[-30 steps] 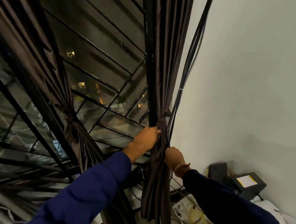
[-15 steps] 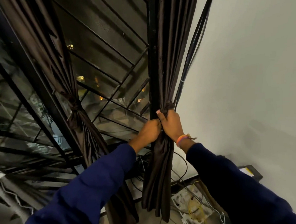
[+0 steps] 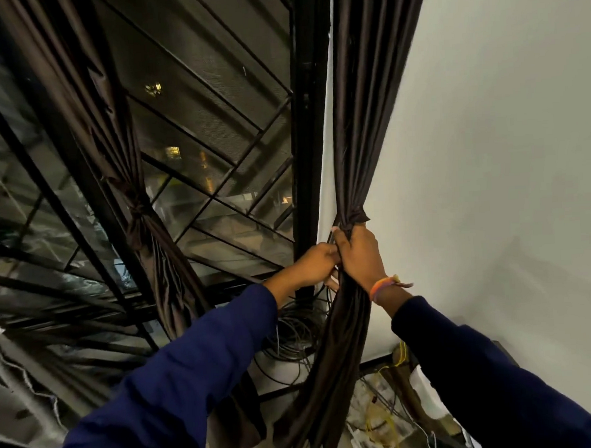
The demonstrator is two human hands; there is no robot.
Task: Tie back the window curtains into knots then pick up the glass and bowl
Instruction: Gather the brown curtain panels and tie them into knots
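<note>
Two dark brown curtains hang at a barred window. The left curtain (image 3: 139, 211) is tied in a knot at mid height and hangs free below it. The right curtain (image 3: 367, 117) is bunched beside the white wall. My right hand (image 3: 359, 254) grips that bunch just under a small knot (image 3: 353, 219). My left hand (image 3: 315, 265) holds the same curtain from the left, touching the right hand. The curtain's tail (image 3: 333, 376) hangs below both hands. Neither glass nor bowl is in view.
A black window frame post (image 3: 305, 137) stands just left of the hands. Coiled black cables (image 3: 293, 333) lie on the sill. Loose wires and papers (image 3: 383, 421) clutter the floor at the lower right. The white wall (image 3: 507, 178) fills the right side.
My right hand rose from below the left hand to grip the curtain beside and above it. The gathered curtain has shifted right toward the wall, baring a white strip by the post.
</note>
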